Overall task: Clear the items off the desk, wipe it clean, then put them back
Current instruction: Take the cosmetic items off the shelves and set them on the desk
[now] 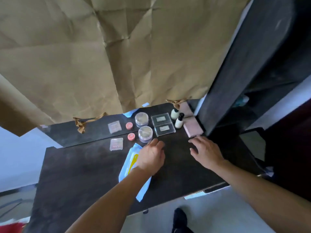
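Note:
On the dark desk (84, 174) a row of items stands along a mirror: a clear square compact (116, 144), a small red jar (131, 136), a clear round jar (145, 134), a clear flat case (165, 130), a white bottle with a black cap (178, 122) and a pink box (193, 130). A blue wipes pack (130, 158) lies nearer me. My left hand (151, 156) hovers over the pack's right side, fingers apart, fingertips just short of the round jar. My right hand (207, 152) is spread above bare desk, close to the pink box. Neither hand holds anything.
The mirror (94, 130) at the desk's back repeats each item. Crumpled brown paper (117, 56) hangs over its upper part. A tall black shelf unit (252, 73) stands at the right. The desk's near edge runs under my forearms, with pale floor and a dark foot (180, 217) below.

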Motion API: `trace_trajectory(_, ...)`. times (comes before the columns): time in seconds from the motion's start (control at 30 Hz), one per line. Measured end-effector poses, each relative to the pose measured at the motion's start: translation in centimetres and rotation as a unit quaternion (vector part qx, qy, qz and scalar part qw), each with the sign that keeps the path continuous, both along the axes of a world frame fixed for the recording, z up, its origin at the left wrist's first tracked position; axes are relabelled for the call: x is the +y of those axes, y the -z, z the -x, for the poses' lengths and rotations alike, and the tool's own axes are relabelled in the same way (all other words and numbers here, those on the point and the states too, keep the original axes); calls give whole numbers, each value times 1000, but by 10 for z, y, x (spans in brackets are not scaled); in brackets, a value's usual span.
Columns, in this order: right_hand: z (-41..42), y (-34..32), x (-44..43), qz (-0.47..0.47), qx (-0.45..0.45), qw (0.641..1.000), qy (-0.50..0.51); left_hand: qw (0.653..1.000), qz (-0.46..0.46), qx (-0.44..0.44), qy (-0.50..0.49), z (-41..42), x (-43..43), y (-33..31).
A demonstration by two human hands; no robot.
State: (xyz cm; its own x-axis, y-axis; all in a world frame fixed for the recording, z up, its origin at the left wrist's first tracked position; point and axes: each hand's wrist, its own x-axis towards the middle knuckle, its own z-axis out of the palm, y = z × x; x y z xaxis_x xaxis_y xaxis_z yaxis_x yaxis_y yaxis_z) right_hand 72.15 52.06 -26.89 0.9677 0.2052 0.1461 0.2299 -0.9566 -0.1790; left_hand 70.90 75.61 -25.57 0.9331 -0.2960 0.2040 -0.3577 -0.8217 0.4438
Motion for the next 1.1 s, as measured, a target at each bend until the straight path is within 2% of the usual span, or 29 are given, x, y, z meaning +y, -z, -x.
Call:
trace_trajectory(0.17, 7, -14, -86, 14, 12, 997, 81, 997, 6, -24, 78, -8, -83, -8)
trace_trajectory(0.37, -28, -11, -194, -15, 25, 993, 110, 992, -16, -36, 118, -36, -189, -12)
trace_trajectory(0.57, -102, -25, -272, -7, 41, 995, 92, 997, 24, 50, 62, -76, -289, -2)
trace_trajectory(0.77, -181, -30, -302, 31, 96, 991, 84, 990, -38, 137, -13, -127, -346, 8)
trace_trajectory(0.97, -218, -10, -315, -26, 162, 979, 120, 976, -96, 185, -58, -207, -379, 13)
trace_trajectory(1.1, -224, 7, -318, -36, 167, 981, 91, 976, -99, 186, -47, -242, -396, 28)
